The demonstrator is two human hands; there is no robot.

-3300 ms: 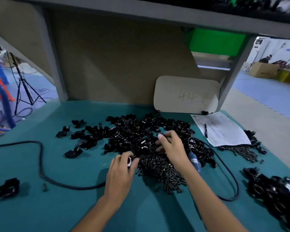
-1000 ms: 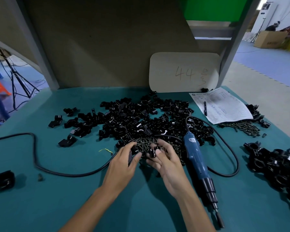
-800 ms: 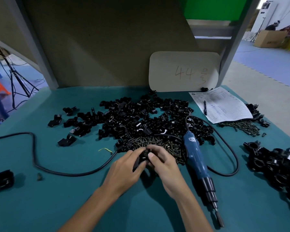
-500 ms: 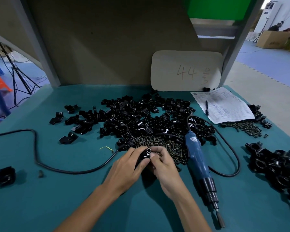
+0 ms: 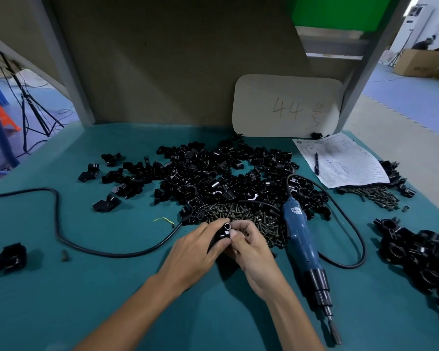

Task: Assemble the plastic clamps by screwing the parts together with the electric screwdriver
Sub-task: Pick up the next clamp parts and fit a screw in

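Both hands mate clamp parts above the screw heap.
Left hand point(image 5: 195, 249) and right hand point(image 5: 251, 249) pinch one clamp point(image 5: 224, 233) between curled fingertips, over the screws point(image 5: 251, 219); the screwdriver point(image 5: 303, 247) lies untouched just right. Risks: halves slipping out of line, or a fumbled part vanishing among loose parts point(image 5: 213, 176).

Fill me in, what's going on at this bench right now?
A person holds a black clamp piece pinched between the left hand and the right hand, at the near edge of the screw pile. The blue electric screwdriver lies on the teal table just right of the right hand, with nobody holding it. Loose clamp parts are heaped behind the screws, and what look like assembled clamps sit at the far right.
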